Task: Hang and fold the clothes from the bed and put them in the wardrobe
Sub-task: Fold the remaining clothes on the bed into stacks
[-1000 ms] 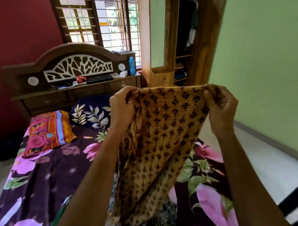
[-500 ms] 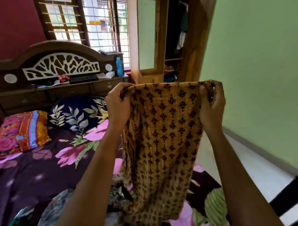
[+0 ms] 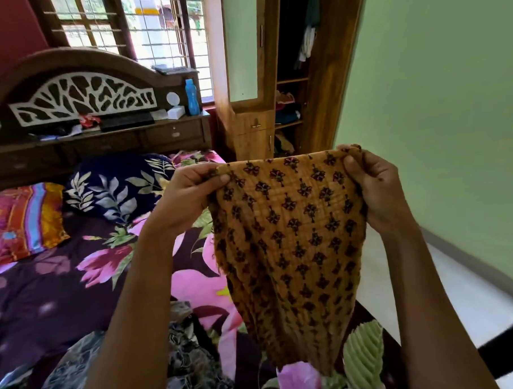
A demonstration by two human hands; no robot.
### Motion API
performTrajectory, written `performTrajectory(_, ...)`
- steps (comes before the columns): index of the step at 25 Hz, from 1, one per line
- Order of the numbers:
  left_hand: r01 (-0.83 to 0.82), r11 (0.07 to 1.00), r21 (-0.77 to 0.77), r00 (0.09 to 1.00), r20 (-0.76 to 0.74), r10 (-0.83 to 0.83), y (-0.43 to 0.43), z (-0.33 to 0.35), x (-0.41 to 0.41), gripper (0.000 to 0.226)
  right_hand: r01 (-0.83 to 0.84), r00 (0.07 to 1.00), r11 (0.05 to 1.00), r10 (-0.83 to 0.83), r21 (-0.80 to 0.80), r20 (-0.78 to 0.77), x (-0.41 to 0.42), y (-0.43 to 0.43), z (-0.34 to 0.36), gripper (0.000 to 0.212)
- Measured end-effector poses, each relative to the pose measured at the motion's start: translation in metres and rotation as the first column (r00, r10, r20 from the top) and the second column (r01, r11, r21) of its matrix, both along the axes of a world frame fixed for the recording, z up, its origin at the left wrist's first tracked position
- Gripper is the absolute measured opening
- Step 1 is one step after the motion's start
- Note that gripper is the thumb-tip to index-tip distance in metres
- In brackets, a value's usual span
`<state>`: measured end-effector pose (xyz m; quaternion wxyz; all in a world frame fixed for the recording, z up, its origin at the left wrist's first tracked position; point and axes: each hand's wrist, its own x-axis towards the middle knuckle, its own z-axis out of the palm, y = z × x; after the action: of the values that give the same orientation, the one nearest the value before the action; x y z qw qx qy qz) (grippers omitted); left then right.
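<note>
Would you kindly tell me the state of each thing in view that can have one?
Mustard-yellow cloth with dark floral print: held up by its top edge, hanging loose over the floral-sheeted bed.
Left hand: pinches the cloth's top left corner.
Right hand: grips the top right corner.
Brown wooden wardrobe: open, clothes inside.
Blue plastic bottle: upright, capped.
Dark patterned clothes: crumpled on the bed, unfolded.
</note>
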<state>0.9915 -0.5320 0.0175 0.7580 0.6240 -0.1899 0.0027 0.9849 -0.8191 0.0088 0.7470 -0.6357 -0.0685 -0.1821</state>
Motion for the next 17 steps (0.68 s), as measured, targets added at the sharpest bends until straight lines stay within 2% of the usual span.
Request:
performTrajectory(1, -0.015, 0.988, 0.155, 1.000, -0.007, 0.016, 0.003, -0.003, 0.018, 0.022, 0.050, 0.999, 0.990, -0.052, -0.133, -0.014, 0.014, -0.002, -0.003, 0.021)
performTrajectory(2, -0.072, 0.906, 0.416, 0.997, 0.035, 0.063, 0.007, -0.008, 0.043, 0.019, 0.110, 0.991, 0.938, -0.128, -0.328, -0.034, 0.034, -0.001, -0.008, 0.022)
performTrajectory(3, -0.154, 0.713, 0.684, 0.988, 0.115, 0.103, 0.008, -0.018, 0.072, 0.015, 0.156, 0.977, 0.832, -0.211, -0.532, -0.043, 0.056, 0.003, -0.016, 0.022)
performTrajectory(4, -0.229, 0.487, 0.843, 0.973, 0.198, 0.116, 0.007, -0.028, 0.101, 0.012, 0.176, 0.958, 0.705, -0.284, -0.687, -0.046, 0.079, 0.008, -0.025, 0.022)
performTrajectory(5, -0.292, 0.338, 0.895, 0.956, 0.260, 0.138, 0.003, -0.040, 0.128, 0.013, 0.192, 0.937, 0.621, -0.347, -0.760, -0.047, 0.101, 0.015, -0.034, 0.022)
performTrajectory(6, -0.338, 0.294, 0.894, 0.937, 0.290, 0.194, -0.001, -0.050, 0.152, 0.015, 0.216, 0.919, 0.607, -0.392, -0.765, -0.051, 0.123, 0.023, -0.041, 0.021)
performTrajectory(7, -0.381, 0.318, 0.868, 0.913, 0.299, 0.275, -0.004, -0.055, 0.172, 0.017, 0.242, 0.908, 0.638, -0.415, -0.731, -0.061, 0.143, 0.030, -0.045, 0.019)
performTrajectory(10, -0.465, 0.550, 0.694, 0.866, 0.226, 0.447, -0.011, -0.052, 0.214, 0.026, 0.323, 0.894, 0.751, -0.442, -0.576, -0.076, 0.189, 0.042, -0.045, 0.018)
performTrajectory(11, -0.498, 0.589, 0.637, 0.852, 0.233, 0.468, -0.011, -0.044, 0.223, 0.025, 0.352, 0.890, 0.788, -0.448, -0.506, -0.079, 0.200, 0.043, -0.042, 0.018)
performTrajectory(14, -0.591, 0.605, 0.533, 0.806, 0.403, 0.432, -0.010, -0.020, 0.223, 0.021, 0.353, 0.923, 0.907, -0.378, -0.231, -0.074, 0.213, 0.043, -0.036, 0.023)
performTrajectory(17, -0.638, 0.639, 0.429, 0.742, 0.566, 0.360, -0.006, -0.018, 0.205, 0.020, 0.345, 0.938, 0.916, -0.343, -0.203, 0.048, 0.196, 0.034, -0.040, 0.030)
